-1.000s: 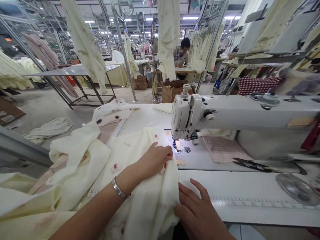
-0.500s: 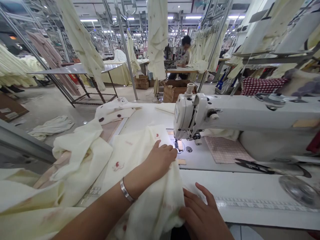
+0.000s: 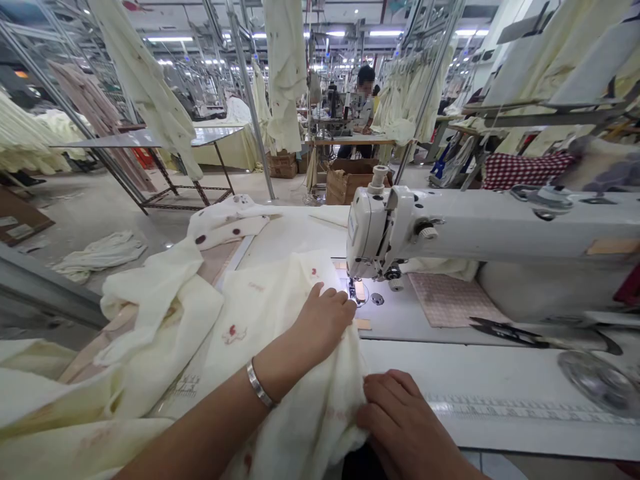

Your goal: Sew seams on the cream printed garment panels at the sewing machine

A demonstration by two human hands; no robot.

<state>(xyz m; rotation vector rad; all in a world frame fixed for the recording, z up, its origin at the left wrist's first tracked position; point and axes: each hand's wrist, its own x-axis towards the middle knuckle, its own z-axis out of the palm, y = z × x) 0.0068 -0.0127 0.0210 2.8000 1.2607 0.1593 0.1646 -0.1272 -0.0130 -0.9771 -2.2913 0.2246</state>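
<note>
Cream fabric with small red embroidered motifs [image 3: 280, 300] lies on the sewing machine bed and drapes over the front edge. My left hand [image 3: 325, 323], with a silver bracelet at the wrist, is curled over the fabric's right edge, close beside the presser foot [image 3: 357, 291]. What its fingertips pinch is partly hidden. Lower down, my right hand [image 3: 393, 410] has its fingers closed on the same edge near the table front. The white sewing machine [image 3: 385, 230] stands just beyond both hands, its needle area lit.
Black thread snips [image 3: 510, 331] lie right of the needle, near a pink checked cloth [image 3: 455, 300]. A ruler strip [image 3: 500, 408] runs along the table front. More cream cloth [image 3: 165, 293] is heaped at left. Garments hang beyond, and a person [image 3: 366, 100] sits behind.
My right hand's stretched index finger has folded in, and the hand is now closed on the fabric edge. My left hand stays near the presser foot. A hanging garment has shifted left.
</note>
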